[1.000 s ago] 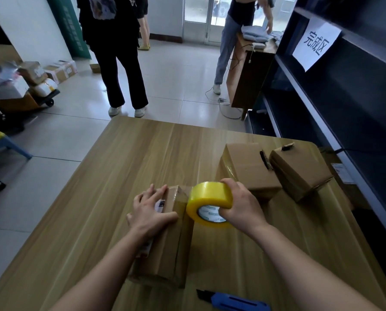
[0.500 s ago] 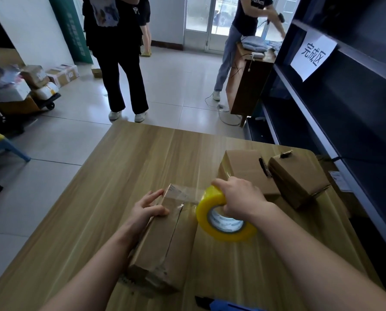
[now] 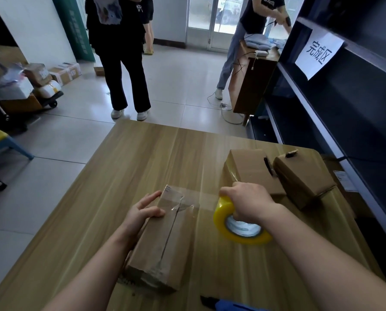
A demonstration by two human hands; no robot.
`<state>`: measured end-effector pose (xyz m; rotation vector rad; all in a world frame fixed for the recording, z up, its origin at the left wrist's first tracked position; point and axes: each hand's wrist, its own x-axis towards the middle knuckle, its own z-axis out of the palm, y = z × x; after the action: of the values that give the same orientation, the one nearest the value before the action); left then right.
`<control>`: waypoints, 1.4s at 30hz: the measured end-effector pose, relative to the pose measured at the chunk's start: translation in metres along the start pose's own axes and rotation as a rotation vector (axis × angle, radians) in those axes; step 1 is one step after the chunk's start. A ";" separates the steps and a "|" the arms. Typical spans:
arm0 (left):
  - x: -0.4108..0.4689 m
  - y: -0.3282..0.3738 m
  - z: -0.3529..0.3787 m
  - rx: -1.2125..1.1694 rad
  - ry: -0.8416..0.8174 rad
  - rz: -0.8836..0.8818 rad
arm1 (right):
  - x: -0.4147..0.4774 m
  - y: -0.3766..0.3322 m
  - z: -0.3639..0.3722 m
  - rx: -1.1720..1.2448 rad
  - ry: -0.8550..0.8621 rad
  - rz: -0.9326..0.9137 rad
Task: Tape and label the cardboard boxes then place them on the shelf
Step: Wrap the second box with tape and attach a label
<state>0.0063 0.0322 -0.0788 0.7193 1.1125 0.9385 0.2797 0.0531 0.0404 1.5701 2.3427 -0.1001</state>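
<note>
Box point(image 3: 165, 239): left grip point(image 3: 142, 212) still clasps it; right grip point(image 3: 248, 203), clenching tape roll point(image 3: 220, 222), pulled farther right.

Pale floor tiles point(image 3: 176, 86) run back to a glass door point(image 3: 201, 16) bright with daylight, with a white wall point(image 3: 30, 25) and loaded cart point(image 3: 46, 104) on the left and a brown wooden desk point(image 3: 250, 86) on the right.

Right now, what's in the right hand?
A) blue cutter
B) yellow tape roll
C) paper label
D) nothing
B: the right hand grips the tape roll, and a clear strip runs from it onto the box that the left hand holds; the cutter lies apart at the near edge of the table.
</note>
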 end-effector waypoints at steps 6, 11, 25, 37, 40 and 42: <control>0.001 -0.008 -0.009 -0.088 -0.063 -0.018 | 0.001 -0.011 0.014 0.035 -0.008 -0.022; 0.008 -0.011 -0.020 -0.072 -0.115 -0.032 | 0.005 -0.016 0.029 0.087 -0.018 -0.003; 0.008 -0.009 -0.033 -0.105 -0.198 -0.047 | 0.013 -0.043 0.054 0.149 -0.014 -0.020; 0.000 0.030 -0.039 0.335 -0.060 -0.171 | 0.010 -0.073 0.065 0.196 -0.038 -0.010; -0.011 0.039 0.002 1.143 0.234 0.028 | 0.009 -0.079 0.066 0.228 -0.043 0.018; -0.027 0.029 0.043 1.510 0.280 0.208 | 0.008 -0.082 0.066 0.254 -0.052 0.033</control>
<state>0.0356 0.0200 -0.0301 1.9670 1.9828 0.1878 0.2172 0.0125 -0.0335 1.6968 2.3368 -0.4413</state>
